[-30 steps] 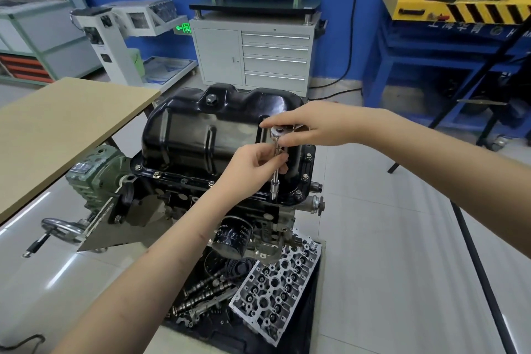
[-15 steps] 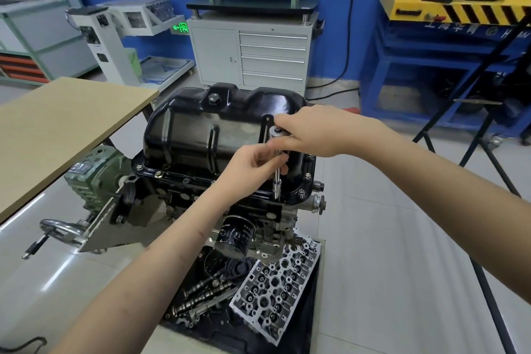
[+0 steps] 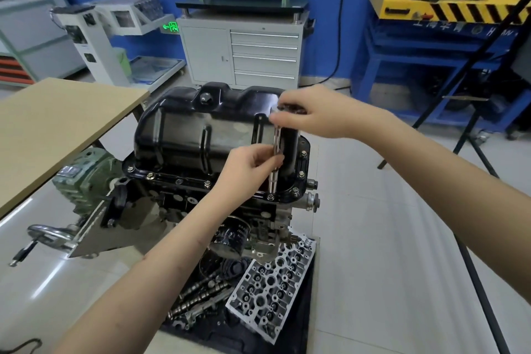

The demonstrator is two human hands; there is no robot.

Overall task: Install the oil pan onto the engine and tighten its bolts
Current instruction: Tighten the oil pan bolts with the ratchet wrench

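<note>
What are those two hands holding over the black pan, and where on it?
A socket wrench: the right hand grips its head at the top, and the left hand pinches the extension shaft midway.

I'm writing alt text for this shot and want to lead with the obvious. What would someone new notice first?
First, the glossy black oil pan at centre, sitting on the upturned engine, with bolts along its rim. Over its right end, the right hand grips the top of a slim socket wrench that stands upright on a rim bolt, while the left hand pinches its shaft. Below, a silver cylinder head lies on a dark mat.
</note>
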